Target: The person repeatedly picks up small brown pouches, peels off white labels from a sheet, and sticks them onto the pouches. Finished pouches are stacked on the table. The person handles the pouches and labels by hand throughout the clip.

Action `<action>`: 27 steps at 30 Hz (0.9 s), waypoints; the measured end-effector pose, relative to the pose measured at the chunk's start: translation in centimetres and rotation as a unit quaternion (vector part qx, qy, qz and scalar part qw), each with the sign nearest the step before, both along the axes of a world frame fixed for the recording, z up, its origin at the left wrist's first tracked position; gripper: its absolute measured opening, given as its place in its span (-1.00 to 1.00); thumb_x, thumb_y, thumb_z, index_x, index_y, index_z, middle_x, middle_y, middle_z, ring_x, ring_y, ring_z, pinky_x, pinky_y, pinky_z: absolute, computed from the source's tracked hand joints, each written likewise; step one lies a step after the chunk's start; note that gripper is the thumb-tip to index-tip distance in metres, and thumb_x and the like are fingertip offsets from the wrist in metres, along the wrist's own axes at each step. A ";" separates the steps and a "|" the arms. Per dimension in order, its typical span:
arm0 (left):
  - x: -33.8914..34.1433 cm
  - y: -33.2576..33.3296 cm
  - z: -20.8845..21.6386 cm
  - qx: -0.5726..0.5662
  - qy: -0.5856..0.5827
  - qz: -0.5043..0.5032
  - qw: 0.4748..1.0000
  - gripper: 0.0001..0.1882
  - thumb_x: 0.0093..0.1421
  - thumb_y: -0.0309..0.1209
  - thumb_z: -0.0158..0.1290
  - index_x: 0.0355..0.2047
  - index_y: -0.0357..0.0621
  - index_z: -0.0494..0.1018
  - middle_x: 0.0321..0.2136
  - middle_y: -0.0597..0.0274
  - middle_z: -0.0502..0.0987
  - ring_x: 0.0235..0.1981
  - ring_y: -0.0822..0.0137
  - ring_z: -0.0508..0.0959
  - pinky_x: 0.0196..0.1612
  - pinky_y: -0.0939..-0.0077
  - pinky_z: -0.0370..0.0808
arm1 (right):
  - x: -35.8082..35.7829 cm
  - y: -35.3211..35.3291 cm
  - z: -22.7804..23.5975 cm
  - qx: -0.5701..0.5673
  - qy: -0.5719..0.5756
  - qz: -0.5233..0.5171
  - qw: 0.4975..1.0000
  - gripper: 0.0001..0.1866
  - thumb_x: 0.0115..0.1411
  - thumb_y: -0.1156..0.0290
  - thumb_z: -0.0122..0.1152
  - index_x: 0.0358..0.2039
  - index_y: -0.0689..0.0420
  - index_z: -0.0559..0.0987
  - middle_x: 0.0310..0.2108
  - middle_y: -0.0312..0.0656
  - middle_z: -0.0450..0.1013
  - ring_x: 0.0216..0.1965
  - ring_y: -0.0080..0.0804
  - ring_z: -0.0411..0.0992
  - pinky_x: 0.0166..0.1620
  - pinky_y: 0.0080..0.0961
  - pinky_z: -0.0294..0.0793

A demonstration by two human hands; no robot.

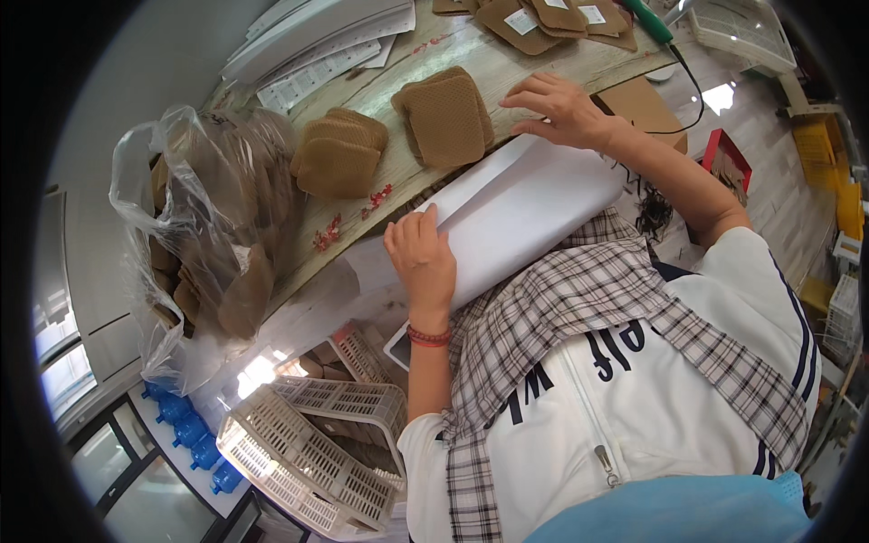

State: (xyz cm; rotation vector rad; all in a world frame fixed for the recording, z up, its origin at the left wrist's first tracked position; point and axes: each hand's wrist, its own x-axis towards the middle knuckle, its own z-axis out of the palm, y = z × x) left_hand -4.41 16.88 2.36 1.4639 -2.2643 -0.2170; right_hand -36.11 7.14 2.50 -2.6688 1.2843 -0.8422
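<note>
A large white paper sheet (534, 213), curled over along its far side, lies across my lap against the table's front edge. My left hand (421, 262) is closed on the left part of this sheet, fingers bent over it. At the sheet's far right end is my right hand (563, 110), its fingers stretched out and apart from the thumb; the thumb is close to the paper, and whether it touches I cannot tell. Just beyond the sheet, two stacks of brown textured pads stand on the table: a taller stack (444, 118) and a left stack (339, 154).
A clear plastic bag (213, 226) full of brown pads sits at the table's left end. Farther back lie printed paper sheets (317, 41), labelled brown pads (534, 23) and a green-handled tool (647, 20) with a black cord. Plastic crates (308, 452) stand below left, a cardboard box (644, 109) at right.
</note>
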 end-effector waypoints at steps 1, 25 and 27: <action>0.3 0.3 -0.3 0.003 -0.027 -0.012 1.000 -0.65 0.09 -0.49 0.15 -0.07 -0.19 0.51 -0.18 0.07 0.48 -0.05 0.05 0.45 0.15 0.11 0.27 | -0.1 1.9 -0.3 0.028 0.035 0.041 0.998 -0.59 0.08 0.15 0.38 -0.11 0.09 0.60 -0.16 -0.25 0.50 -0.07 -0.26 0.43 0.06 -0.33 0.39; 9.7 12.8 -4.4 0.212 0.858 0.271 0.382 -0.27 0.29 0.04 0.07 0.26 -0.17 0.15 0.21 0.05 0.26 0.25 -0.01 0.25 0.32 -0.17 0.16 | 24.1 3.5 1.0 0.072 0.178 0.158 0.969 -0.88 0.18 0.46 0.07 -0.33 0.26 0.47 -0.46 -0.08 0.56 -0.42 -0.14 0.60 -0.45 -0.24 0.55; 10.9 11.5 -5.5 0.224 0.849 0.279 0.388 -0.37 0.33 -0.06 0.03 0.23 -0.21 0.19 0.14 0.02 0.34 0.17 -0.04 0.36 0.22 -0.16 0.32 | 28.4 3.5 0.3 0.086 0.166 0.193 0.963 -0.86 0.18 0.46 0.06 -0.32 0.27 0.50 -0.48 -0.10 0.58 -0.40 -0.14 0.60 -0.46 -0.23 0.55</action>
